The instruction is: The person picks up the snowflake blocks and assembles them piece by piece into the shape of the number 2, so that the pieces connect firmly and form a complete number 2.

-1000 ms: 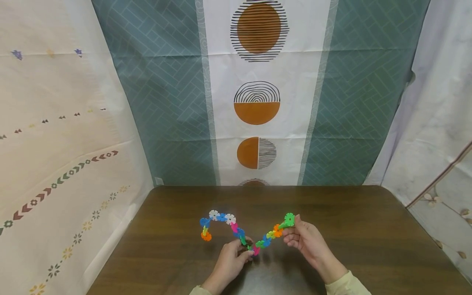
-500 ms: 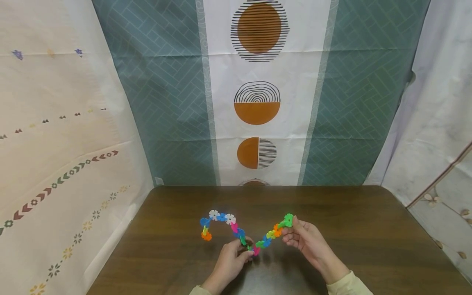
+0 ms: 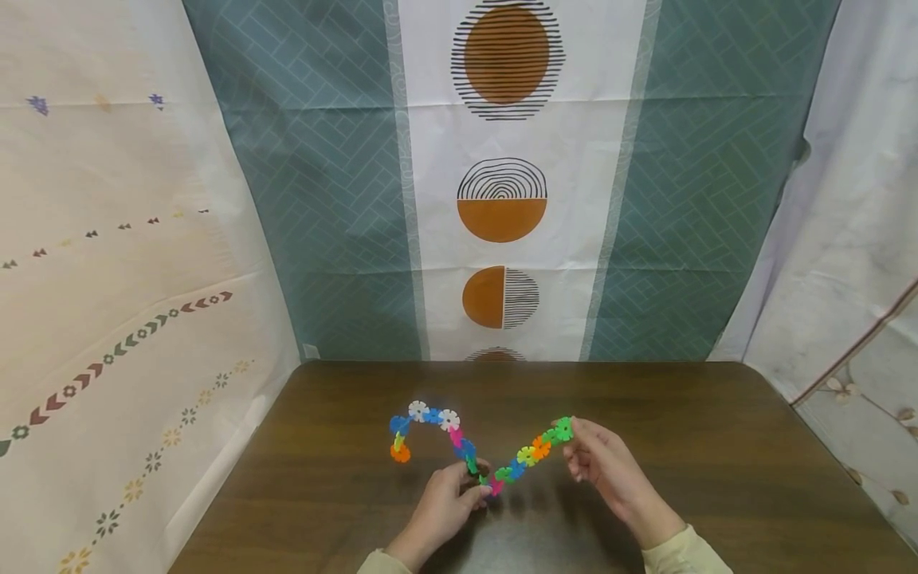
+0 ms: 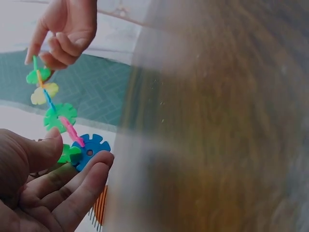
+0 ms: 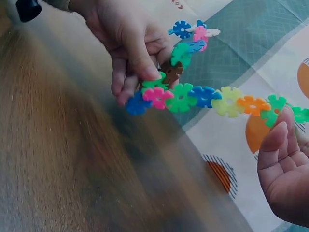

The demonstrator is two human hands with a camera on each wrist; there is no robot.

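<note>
A chain of colourful interlocking snowflake discs (image 3: 527,456) hangs between both hands above the table, bent in a V. My left hand (image 3: 446,504) pinches it at the bend, near a pink disc (image 5: 158,97) and a blue disc (image 4: 99,144). From there the left part curves up through white discs (image 3: 449,420) and down to an orange disc (image 3: 400,454) at its free end. My right hand (image 3: 610,470) pinches the green discs (image 3: 562,430) at the other end. In the right wrist view, the thumb and fingertips cover part of that end.
The brown wooden table (image 3: 323,510) lies under both hands. Behind it hangs a green and white patterned cloth (image 3: 344,239). Pale patterned cloths (image 3: 107,279) close off the left and right sides.
The green discs at the right end have turned from nearly edge-on to flatter toward the head camera. My right hand has shifted slightly; the chain's left arc sits a little higher.
</note>
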